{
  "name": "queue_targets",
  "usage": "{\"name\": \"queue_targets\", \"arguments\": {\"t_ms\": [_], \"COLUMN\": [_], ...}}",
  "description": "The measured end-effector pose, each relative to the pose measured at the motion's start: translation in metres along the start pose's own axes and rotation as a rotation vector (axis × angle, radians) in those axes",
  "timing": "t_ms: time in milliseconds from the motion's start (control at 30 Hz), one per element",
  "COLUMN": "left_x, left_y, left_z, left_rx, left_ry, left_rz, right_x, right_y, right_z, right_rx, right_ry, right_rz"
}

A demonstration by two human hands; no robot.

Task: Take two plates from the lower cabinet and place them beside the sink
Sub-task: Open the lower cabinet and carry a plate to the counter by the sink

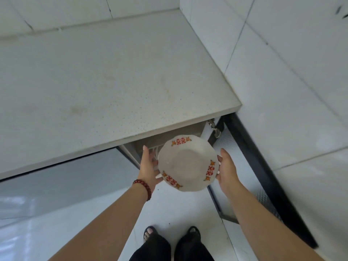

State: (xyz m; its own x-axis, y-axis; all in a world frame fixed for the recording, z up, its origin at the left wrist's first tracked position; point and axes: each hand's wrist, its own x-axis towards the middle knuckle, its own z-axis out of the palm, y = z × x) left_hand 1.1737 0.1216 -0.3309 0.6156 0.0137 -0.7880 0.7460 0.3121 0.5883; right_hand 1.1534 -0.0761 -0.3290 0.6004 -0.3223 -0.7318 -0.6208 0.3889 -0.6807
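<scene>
A white plate (188, 163) with red and orange marks on its rim is held in the air in front of the open lower cabinet (148, 143). My left hand (148, 167) grips its left edge and my right hand (227, 169) grips its right edge. A second white edge shows just under the plate at the lower left, so a stacked plate may lie beneath; I cannot tell for sure. Inside the cabinet a wire rack is partly hidden by the plate. No sink is in view.
A pale speckled countertop (113, 81) spreads above the cabinet, its front edge overhanging. The cabinet door (244, 166) stands open to the right, with a hinge (214, 128) near its top. White tiled walls stand behind and at the right. My feet stand on the pale floor (169, 208).
</scene>
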Motion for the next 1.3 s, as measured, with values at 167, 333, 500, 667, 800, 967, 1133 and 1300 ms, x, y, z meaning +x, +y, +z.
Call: {"name": "queue_targets", "arguments": {"t_ms": [167,333,500,667,800,967,1133,1300], "left_x": [-0.059,-0.106,-0.136,-0.157,-0.179,-0.198,-0.223,-0.248], "left_y": [0.024,0.047,0.064,0.081,0.095,0.105,0.112,0.117], "left_z": [0.015,0.028,0.030,0.016,-0.006,-0.053,-0.118,-0.207], "left_rx": [0.005,-0.055,-0.096,-0.146,-0.205,-0.271,-0.345,-0.413], "left_ry": [0.009,-0.002,-0.001,0.024,0.051,0.125,0.203,0.273], "left_rz": [-0.017,0.005,0.102,0.207,0.261,0.299,0.344,0.390], "right_x": [-0.045,-0.077,-0.107,-0.120,-0.125,-0.142,-0.168,-0.208], "right_y": [-0.028,-0.060,-0.092,-0.113,-0.115,-0.109,-0.086,-0.047], "right_z": [-0.016,-0.024,-0.019,0.002,0.029,0.074,0.137,0.212], "right_rx": [-0.009,-0.052,-0.061,-0.038,-0.056,-0.156,-0.271,-0.332], "right_ry": [0.007,-0.024,-0.111,-0.261,-0.331,-0.432,-0.525,-0.628], "right_rz": [-0.035,-0.143,-0.194,-0.272,-0.282,-0.304,-0.324,-0.333]}}
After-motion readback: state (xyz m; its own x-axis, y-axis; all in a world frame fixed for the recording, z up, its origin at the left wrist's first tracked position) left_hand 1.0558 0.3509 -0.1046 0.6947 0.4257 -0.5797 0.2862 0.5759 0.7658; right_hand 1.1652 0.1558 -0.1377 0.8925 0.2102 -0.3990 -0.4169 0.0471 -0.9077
